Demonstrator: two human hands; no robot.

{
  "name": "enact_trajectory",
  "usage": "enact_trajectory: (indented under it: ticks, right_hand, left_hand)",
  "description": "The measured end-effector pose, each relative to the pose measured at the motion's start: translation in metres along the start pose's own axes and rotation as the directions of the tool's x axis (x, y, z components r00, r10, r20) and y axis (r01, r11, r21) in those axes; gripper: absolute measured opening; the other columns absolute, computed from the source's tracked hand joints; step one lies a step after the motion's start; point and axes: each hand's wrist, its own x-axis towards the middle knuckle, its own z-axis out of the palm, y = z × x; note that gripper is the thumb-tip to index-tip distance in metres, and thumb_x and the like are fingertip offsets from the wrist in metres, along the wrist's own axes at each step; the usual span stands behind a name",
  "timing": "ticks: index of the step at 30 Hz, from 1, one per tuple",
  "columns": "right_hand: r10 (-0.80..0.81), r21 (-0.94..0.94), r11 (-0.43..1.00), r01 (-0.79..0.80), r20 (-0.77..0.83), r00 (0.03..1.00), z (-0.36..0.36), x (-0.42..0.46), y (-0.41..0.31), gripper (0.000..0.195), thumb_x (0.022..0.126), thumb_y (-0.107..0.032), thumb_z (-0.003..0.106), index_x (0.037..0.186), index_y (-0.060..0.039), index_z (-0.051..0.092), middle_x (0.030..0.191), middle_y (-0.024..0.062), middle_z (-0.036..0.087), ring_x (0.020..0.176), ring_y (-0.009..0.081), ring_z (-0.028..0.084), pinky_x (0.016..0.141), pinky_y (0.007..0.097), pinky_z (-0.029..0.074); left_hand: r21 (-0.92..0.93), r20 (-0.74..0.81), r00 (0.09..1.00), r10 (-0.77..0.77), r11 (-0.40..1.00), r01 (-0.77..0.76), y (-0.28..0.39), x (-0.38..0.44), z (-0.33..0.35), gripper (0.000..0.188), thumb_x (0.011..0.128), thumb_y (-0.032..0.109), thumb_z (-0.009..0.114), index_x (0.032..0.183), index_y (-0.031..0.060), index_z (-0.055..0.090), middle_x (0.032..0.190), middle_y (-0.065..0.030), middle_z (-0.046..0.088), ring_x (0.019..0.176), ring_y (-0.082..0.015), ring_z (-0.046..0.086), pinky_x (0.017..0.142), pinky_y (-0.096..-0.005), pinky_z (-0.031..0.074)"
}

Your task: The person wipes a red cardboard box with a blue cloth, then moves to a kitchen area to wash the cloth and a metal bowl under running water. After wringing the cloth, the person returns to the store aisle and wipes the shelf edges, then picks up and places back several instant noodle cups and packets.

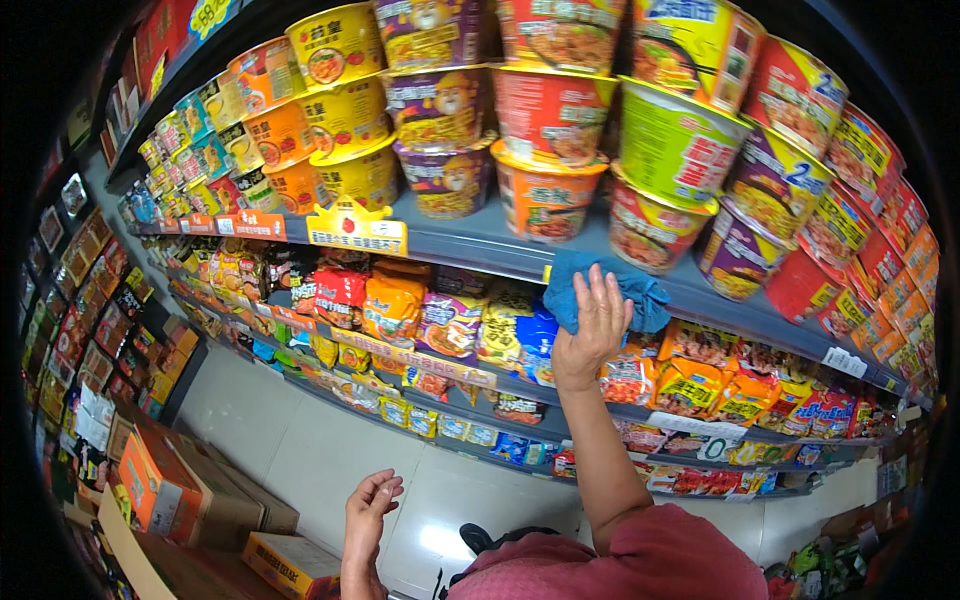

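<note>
My right hand [594,319] lies over a blue cloth [643,296], pressing it with nearly straight fingers against the front edge of the upper shelf [480,251]. Just behind the cloth, stacked instant noodle cups stand on that shelf, with a red and yellow cup [652,225] at the bottom of the nearest stack and a green cup [679,142] above it. Below my right wrist hang the fronts of bagged noodles, among them a blue packet [535,346]. My left hand [369,506] is held low over the tiled floor, fingers loosely bent, with nothing in it.
Cardboard cartons [217,487] and an orange-and-yellow box [289,562] stand on the floor at lower left. Price tags such as a yellow crown-shaped sign [356,229] stick out from the shelf edge. Lower shelves carry bagged noodles [394,304]. Another stocked rack [82,300] lines the far left.
</note>
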Motion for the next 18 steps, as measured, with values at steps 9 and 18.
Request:
enact_trajectory:
  ticks: [9,18]
  right_hand:
    - [-0.095,0.147,0.987,0.069,0.177,0.98,0.091,-0.008,-0.122,0.046,0.076,0.002,0.055,0.118,-0.0112,0.065,0.131,0.0077,0.059,0.127,0.0277,0.05,0.108,0.048,0.029]
    - [-0.208,0.062,0.978,0.199,0.232,0.95,0.109,-0.014,-0.145,0.047,0.075,0.001,0.056,0.12,-0.0094,0.064,0.133,0.0108,0.057,0.131,0.0299,0.046,0.108,0.0524,0.026]
  left_hand:
    - [0.149,-0.038,0.933,0.357,0.926,-0.348,0.055,0.107,-0.059,0.039,0.089,0.009,0.061,0.127,-0.0001,0.055,0.125,-0.0142,0.06,0.111,-0.0228,0.059,0.093,-0.0327,0.045]
    - [0.66,0.289,0.635,0.716,0.331,-0.674,0.173,0.216,-0.166,0.058,0.083,0.012,0.066,0.138,0.0082,0.046,0.146,-0.0189,0.04,0.135,-0.0373,0.037,0.112,-0.044,0.028]
